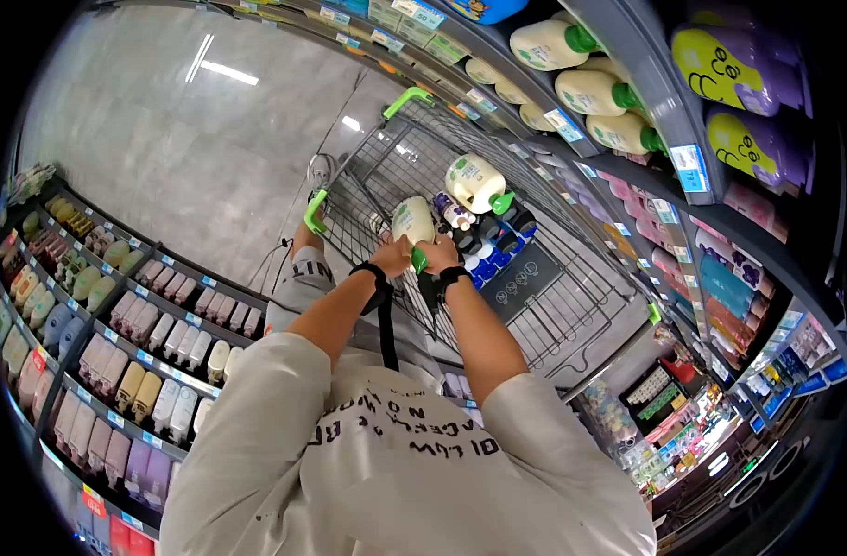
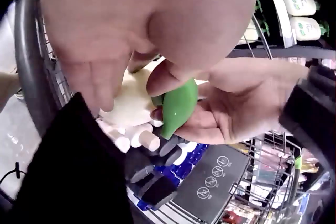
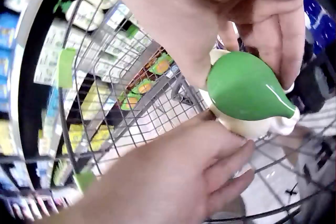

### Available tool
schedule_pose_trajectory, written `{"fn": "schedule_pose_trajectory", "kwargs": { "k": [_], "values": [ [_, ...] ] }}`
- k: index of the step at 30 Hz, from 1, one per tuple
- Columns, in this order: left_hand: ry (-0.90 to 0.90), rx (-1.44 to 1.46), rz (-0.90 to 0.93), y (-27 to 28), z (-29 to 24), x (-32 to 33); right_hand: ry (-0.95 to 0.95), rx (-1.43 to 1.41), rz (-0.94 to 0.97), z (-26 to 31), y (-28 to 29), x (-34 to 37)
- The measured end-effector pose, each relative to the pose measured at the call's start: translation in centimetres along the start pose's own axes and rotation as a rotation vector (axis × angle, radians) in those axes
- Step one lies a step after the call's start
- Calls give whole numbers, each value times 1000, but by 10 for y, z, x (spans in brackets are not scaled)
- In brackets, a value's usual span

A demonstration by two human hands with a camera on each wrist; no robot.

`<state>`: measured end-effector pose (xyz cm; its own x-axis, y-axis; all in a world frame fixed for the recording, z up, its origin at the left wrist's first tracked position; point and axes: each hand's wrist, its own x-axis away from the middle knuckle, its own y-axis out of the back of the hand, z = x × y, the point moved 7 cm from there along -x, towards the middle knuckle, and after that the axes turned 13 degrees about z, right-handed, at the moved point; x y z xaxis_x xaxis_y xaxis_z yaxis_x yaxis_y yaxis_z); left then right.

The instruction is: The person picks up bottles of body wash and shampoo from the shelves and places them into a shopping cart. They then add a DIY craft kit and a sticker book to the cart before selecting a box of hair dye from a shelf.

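Head view: a person in a pale grey T-shirt with dark lettering [image 1: 423, 473] leans over a silver wire shopping cart with bright green corner pieces [image 1: 408, 100]; a plump cream-coloured plastic bottle with a glossy green pump top [image 1: 412, 222] is at the near side of the cart, its top toward the person; both hands are on it, each wrist wearing a black strap [image 1: 456, 274]. The left hand [image 1: 393, 257] grasps the bottle near its neck, fingers curled; the right hand [image 1: 439, 255] pinches around the green top, thumb and fingers on either side of it, as the right wrist view also shows.

Just beside the held bottle lies a small white bottle with a purple label [image 1: 455, 212]; beyond it rests a second cream bottle with a green top [image 1: 474, 183]; nearby sit blue-and-white packs with dark tops [image 1: 484, 262], then a dark grey panel printed with round white symbols [image 1: 525, 281].

Dark shelves of pastel bottles [image 1: 159, 324] curve along the left; taller grey shelving with more cream and purple bottles [image 1: 646, 93] rises on the right; polished grey floor [image 1: 155, 130] shows ahead.
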<state>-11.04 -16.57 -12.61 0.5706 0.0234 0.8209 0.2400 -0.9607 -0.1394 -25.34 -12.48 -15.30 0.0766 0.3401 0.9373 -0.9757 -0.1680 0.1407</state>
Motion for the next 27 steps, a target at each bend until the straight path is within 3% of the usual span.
{"fn": "schedule_pose_trajectory", "kwargs": {
  "k": [1, 4, 6, 8, 9, 11, 13, 15, 16, 18, 19, 21, 22, 23, 24, 25, 26, 27],
  "values": [
    [51, 62, 51, -5, 1, 4, 18, -308, 127, -6, -8, -6],
    [-103, 46, -77, -10, 21, -16, -65, -285, 47, -10, -5, 5],
    [-86, 46, -65, -17, 27, -23, -106, -197, 108, -7, -9, 12],
    [53, -167, 51, -20, 23, -21, -109, -359, 134, 2, -19, 31],
    [78, -123, 76, -17, 15, -7, -104, -361, 132, 1, -20, 29],
    [61, -127, 129, -12, 8, 2, -203, -337, 74, -19, -19, 22],
    [42, -134, 179, -16, 8, 7, -170, -328, 46, -34, -19, 17],
    [-60, -248, 178, -15, 14, 3, -101, -283, 27, -16, -15, 34],
    [-244, -375, 83, -37, 64, -54, -72, -287, 15, -6, -12, 48],
    [-239, -408, 55, 6, 27, 6, 124, 115, -148, 22, -1, 76],
    [-268, -422, 34, 32, 2, 50, 60, 139, -152, 23, 0, 86],
    [-318, -369, -87, 75, -21, 96, 13, 114, -141, -6, 5, 64],
    [-342, -292, -180, 94, -15, 105, 43, 78, -192, 19, 13, 96],
    [-398, -267, -202, 113, -4, 101, 219, 8, -293, -7, 18, 69],
    [-250, -276, -121, 133, -8, 112, 197, 19, -241, 34, 25, 111],
    [-289, -330, -199, 155, -24, 136, 365, -71, -205, 62, 35, 130],
    [-341, -277, -199, 180, -16, 126, 259, -55, -312, 63, 49, 119],
    [-409, -201, -289, 201, -27, 140, 402, -115, -410, 61, 68, 103]
  ]
}}
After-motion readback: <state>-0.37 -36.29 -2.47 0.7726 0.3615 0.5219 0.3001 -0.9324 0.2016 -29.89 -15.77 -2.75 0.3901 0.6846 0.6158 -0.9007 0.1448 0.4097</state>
